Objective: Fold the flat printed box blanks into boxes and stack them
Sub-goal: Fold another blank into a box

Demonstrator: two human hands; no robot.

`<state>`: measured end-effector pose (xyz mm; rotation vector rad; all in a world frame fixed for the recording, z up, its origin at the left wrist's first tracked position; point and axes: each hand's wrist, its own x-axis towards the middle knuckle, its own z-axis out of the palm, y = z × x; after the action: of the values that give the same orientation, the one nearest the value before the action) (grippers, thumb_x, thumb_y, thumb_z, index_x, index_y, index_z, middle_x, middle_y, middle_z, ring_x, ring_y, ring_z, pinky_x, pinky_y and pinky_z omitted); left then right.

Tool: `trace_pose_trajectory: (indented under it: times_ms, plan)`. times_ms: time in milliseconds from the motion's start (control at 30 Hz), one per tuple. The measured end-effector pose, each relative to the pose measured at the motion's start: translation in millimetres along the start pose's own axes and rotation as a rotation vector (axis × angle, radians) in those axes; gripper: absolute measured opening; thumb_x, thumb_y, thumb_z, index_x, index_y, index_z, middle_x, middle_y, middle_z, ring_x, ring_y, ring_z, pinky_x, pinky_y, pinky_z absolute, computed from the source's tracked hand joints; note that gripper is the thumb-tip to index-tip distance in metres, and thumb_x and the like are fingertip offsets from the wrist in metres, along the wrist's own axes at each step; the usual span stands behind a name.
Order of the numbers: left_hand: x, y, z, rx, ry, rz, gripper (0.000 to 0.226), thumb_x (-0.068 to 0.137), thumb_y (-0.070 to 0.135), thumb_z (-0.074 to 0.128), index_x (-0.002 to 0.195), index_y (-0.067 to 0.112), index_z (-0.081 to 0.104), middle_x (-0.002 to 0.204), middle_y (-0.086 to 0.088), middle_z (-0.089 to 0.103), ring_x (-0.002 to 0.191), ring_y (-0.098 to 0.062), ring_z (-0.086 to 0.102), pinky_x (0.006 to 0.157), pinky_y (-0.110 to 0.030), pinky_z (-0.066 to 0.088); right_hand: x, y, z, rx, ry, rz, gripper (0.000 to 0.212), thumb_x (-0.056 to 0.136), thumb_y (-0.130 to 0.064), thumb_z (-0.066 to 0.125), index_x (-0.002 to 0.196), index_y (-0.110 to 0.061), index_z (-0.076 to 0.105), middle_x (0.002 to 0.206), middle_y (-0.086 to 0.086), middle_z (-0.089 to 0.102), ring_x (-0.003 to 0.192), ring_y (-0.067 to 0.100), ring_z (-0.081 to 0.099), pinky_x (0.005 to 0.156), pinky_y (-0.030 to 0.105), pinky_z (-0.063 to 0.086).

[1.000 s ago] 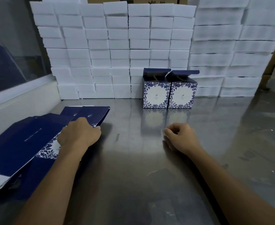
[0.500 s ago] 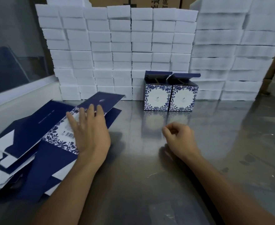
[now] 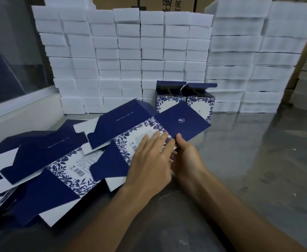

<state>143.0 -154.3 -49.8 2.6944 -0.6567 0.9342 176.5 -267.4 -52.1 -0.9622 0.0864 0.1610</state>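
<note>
A flat blue-and-white printed box blank (image 3: 130, 122) is lifted off the pile of blanks (image 3: 40, 171) at the left and reaches toward the middle of the steel table. My left hand (image 3: 151, 160) lies on its floral panel with straight fingers. My right hand (image 3: 187, 159) pinches the blank's near edge beside the dark blue flap, thumb on top. Two folded boxes (image 3: 185, 99) with open lids stand side by side at the back, partly hidden behind the blank.
Walls of white foam blocks (image 3: 130, 57) rise behind the boxes and at the right (image 3: 254, 60). A brown carton (image 3: 149, 3) shows above them. A glass partition (image 3: 12, 60) bounds the left. The steel table (image 3: 258, 160) stretches to the right.
My left hand has slid a blank off the pile toward the centre. My right hand moved left from the bare table and took hold of the blank's edge.
</note>
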Motion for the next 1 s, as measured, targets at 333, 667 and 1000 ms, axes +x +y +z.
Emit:
trace_pose_trajectory:
  times_ms: [333, 667, 1000]
  plan:
    - [1, -44, -9, 0.014, 0.144, -0.348, 0.040, 0.091, 0.036, 0.044, 0.116, 0.015, 0.067, 0.127, -0.006, 0.061, 0.120, -0.026, 0.055, 0.109, -0.058, 0.023, 14, -36, -44, -0.171, 0.544, -0.280, 0.035, 0.100, -0.032, 0.053, 0.069, -0.018, 0.044, 0.047, -0.004, 0.046, 0.041, 0.013, 0.044, 0.044, 0.018, 0.037]
    - [-3, -75, -13, -0.599, 0.061, -0.490, 0.071, 0.073, -0.017, 0.049, 0.123, 0.032, 0.061, 0.113, 0.014, 0.059, 0.100, -0.007, 0.055, 0.088, -0.018, 0.046, 15, -44, -62, -0.053, 0.654, -0.323, 0.019, 0.093, -0.027, 0.071, 0.100, -0.016, 0.057, 0.058, -0.004, 0.060, 0.039, 0.005, 0.051, 0.039, 0.017, 0.040]
    - [2, -75, -3, -0.404, 0.018, -0.336, 0.057, 0.084, 0.000, 0.065, 0.137, 0.020, 0.055, 0.120, 0.005, 0.054, 0.112, -0.018, 0.055, 0.089, -0.028, 0.042, 11, -45, -52, -0.151, 0.543, -0.429, 0.037, 0.100, -0.019, 0.061, 0.137, -0.016, 0.058, 0.109, 0.004, 0.071, 0.093, 0.018, 0.070, 0.082, 0.033, 0.059]
